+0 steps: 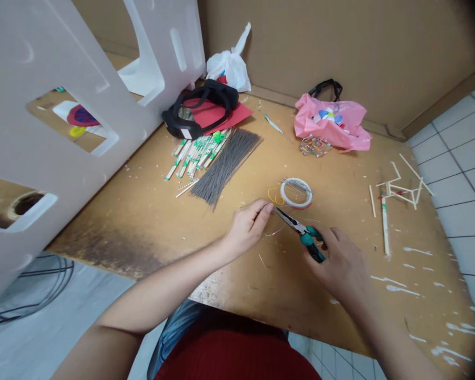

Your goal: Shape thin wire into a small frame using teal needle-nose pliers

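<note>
Head view: left hand pinches what looks like thin wire; right hand grips pliers, tips right at it. Pinching close gives best control, I'd say. Just beyond lies a white ring.

One pair of long-nose pliers, with bare metal jaws and teal-and-black handles, is held by the handles in the right hand, slanted with the nose to the far left and the tip just beside the left hand. A fine wire is pinched in the left fingertips at the plier tip; it is too small to determine whether the jaws bite it. A thin curved strand with small pinkish beads shows just right of the left hand; its connection to the wire cannot be confirmed.
</note>
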A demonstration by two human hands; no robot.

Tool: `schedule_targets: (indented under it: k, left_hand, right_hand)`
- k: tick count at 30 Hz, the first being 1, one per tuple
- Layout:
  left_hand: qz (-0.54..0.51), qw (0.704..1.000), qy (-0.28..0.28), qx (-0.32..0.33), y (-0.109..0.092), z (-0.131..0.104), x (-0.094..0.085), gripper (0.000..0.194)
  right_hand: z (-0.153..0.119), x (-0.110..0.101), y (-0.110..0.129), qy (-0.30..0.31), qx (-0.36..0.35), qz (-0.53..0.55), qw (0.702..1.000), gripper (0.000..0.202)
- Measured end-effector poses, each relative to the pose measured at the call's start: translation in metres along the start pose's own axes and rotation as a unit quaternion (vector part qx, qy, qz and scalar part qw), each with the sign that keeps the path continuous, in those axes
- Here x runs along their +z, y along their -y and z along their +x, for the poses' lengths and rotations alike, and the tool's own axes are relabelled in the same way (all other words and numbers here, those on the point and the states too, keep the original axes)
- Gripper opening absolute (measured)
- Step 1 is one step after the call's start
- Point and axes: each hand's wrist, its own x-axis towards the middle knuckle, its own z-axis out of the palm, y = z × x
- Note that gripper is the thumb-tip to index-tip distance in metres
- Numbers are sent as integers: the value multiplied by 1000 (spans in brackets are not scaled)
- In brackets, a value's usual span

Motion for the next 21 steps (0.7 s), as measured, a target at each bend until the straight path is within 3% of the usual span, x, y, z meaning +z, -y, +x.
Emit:
schedule_targets:
  k: [8,21]
  left_hand:
    - [0,999,17,-40,0,1,0,29]
    - [-5,999,18,-38,7,1,2,28]
  right_hand:
    - [0,6,-2,-66,-43,-31,996,33]
    - [2,9,-2,-125,-79,-87,985,31]
